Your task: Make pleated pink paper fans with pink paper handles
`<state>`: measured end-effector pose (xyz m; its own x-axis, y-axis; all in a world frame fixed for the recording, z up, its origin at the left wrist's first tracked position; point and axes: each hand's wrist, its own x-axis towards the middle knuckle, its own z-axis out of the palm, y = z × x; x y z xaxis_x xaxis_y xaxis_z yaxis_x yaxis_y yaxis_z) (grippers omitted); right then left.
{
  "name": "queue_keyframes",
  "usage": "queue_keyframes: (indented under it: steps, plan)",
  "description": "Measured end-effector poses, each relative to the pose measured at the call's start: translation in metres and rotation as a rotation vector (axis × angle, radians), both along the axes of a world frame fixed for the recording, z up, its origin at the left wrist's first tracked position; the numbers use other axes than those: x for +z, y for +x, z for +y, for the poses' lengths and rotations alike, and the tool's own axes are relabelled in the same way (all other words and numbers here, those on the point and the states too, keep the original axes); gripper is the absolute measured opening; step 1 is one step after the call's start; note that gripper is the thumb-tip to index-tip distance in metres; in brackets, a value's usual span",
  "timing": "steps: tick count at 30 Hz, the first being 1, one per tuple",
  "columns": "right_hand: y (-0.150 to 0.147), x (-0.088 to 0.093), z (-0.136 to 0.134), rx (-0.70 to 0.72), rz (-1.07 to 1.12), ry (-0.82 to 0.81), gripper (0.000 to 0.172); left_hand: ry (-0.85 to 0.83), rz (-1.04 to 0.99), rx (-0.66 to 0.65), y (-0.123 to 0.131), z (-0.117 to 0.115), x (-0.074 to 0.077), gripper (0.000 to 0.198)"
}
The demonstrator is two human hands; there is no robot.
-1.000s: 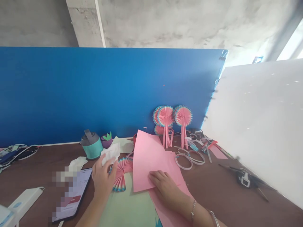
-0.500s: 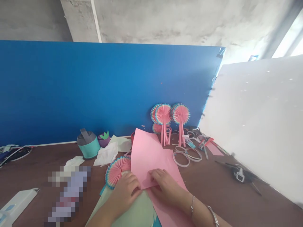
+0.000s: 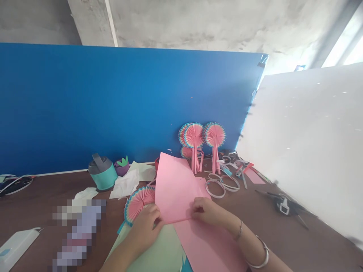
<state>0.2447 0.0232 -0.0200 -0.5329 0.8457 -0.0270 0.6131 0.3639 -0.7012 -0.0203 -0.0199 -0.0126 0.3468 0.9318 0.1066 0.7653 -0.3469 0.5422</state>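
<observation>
A pink sheet of paper (image 3: pixel 175 189) stands tilted up in front of me, its lower edge between my two hands. My left hand (image 3: pixel 149 224) grips the lower left corner, fingers curled. At the lower right corner, my right hand (image 3: pixel 205 211) pinches the same sheet. Under it lies another pink sheet (image 3: pixel 210 245), flat, overlapping a pale green sheet (image 3: pixel 159 249). A bit of blue paper (image 3: pixel 187 264) peeks out below. Just beyond my left hand rests a round pleated paper fan (image 3: pixel 138 202), pink with a blue and cream rim, partly covered.
Several finished pleated fans (image 3: pixel 194 136) lean on the blue partition (image 3: pixel 99 105). Clear tape-like rings (image 3: pixel 215 189) lie to the right, near scissors (image 3: pixel 283 206). A teal container (image 3: pixel 103 175), a purple pot (image 3: pixel 121 167) and crumpled white tissue (image 3: pixel 124 184) stand or lie at back left.
My right hand has slid right along the sheet's lower edge to its corner. My left hand keeps its hold at the left corner. The view has shifted slightly.
</observation>
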Motion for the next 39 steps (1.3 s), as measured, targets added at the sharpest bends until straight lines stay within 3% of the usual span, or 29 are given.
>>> queue_keyframes:
  steps: [7, 17, 23, 34, 39]
  plan:
    - [0.013, 0.006, 0.005, -0.034, -0.037, -0.041, 0.019, 0.028, 0.086, 0.063, 0.003, 0.0, 0.001, 0.017]
    - [0.016, -0.001, 0.009, -0.096, -0.096, -0.03, 0.016, 0.053, 0.189, 0.152, 0.008, 0.0, -0.011, 0.017]
    - [0.012, 0.002, 0.006, -0.098, -0.123, 0.027, 0.016, 0.049, 0.219, 0.17, 0.011, 0.001, -0.007, 0.014]
    - [0.017, 0.0, 0.009, -0.069, -0.112, -0.023, 0.014, 0.056, 0.189, 0.146, 0.006, 0.003, -0.012, 0.014]
    - [0.02, -0.002, 0.011, -0.074, -0.041, -0.098, 0.007, 0.034, 0.072, 0.063, 0.004, 0.0, -0.004, 0.008]
